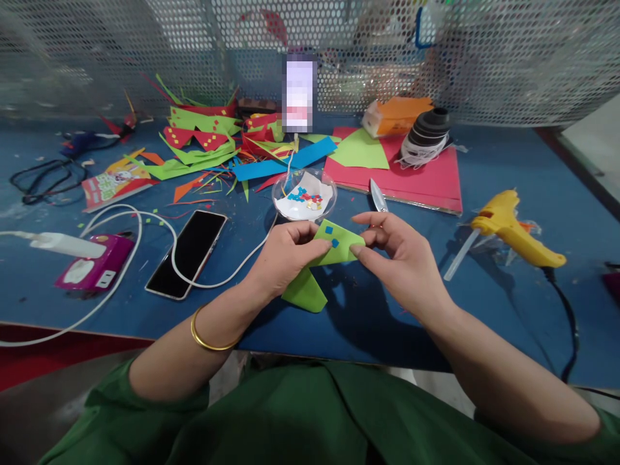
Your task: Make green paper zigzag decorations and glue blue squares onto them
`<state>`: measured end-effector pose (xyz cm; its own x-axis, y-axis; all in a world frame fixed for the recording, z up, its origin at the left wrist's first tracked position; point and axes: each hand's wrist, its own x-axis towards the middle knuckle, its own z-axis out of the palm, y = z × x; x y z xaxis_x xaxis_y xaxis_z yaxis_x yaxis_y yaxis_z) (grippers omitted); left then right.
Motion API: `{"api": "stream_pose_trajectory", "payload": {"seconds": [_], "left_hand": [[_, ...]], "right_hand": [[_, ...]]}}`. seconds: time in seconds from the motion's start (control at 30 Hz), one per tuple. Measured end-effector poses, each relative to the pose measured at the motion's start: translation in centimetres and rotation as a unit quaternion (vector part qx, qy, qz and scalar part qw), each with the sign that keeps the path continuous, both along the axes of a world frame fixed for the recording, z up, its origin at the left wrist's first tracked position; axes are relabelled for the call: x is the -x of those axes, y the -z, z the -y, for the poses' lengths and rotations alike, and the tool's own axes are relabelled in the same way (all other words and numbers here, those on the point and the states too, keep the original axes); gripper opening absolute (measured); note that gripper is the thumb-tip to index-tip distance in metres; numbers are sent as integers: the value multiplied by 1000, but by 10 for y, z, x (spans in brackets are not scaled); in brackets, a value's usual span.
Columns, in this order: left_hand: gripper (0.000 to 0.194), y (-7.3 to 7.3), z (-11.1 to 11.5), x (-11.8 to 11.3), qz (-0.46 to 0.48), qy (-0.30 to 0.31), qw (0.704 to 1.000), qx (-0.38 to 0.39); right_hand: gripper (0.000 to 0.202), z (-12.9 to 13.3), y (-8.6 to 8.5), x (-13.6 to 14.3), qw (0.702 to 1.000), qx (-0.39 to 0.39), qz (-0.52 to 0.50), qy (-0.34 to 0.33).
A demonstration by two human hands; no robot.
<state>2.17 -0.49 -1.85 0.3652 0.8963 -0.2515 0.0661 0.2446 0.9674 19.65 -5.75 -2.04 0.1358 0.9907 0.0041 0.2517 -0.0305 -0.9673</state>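
Between my hands is a green paper cut-out (343, 244) with two small blue squares on its upper part. My left hand (285, 255) grips its left side, thumb on top beside the lower blue square. The thumb and fingers of my right hand (394, 255) pinch the right end. Another green section (305, 292) hangs below my left hand; whether it joins the upper part is hidden. Just beyond my hands stands a clear plastic bowl (334, 201) holding white paper and small blue, red and yellow pieces. Scissors (378, 196) lie behind my right hand, partly covered.
A yellow glue gun (513, 229) lies at the right. Red sheets (411, 184) carry a black spool-like object (426, 132). Paper masks and scraps (198, 139) pile up behind. At left are a dark phone (188, 252), white cable (177, 252) and purple power block (97, 265). Perforated mesh (339, 58) bounds the back.
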Motion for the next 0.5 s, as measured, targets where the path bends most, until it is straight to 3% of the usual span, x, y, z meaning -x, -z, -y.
{"api": "stream_pose_trajectory", "payload": {"seconds": [0.5], "left_hand": [[17, 3, 0, 0, -5, 16, 1000, -7]], "right_hand": [[35, -1, 2, 1, 1000, -11, 0, -6]]}}
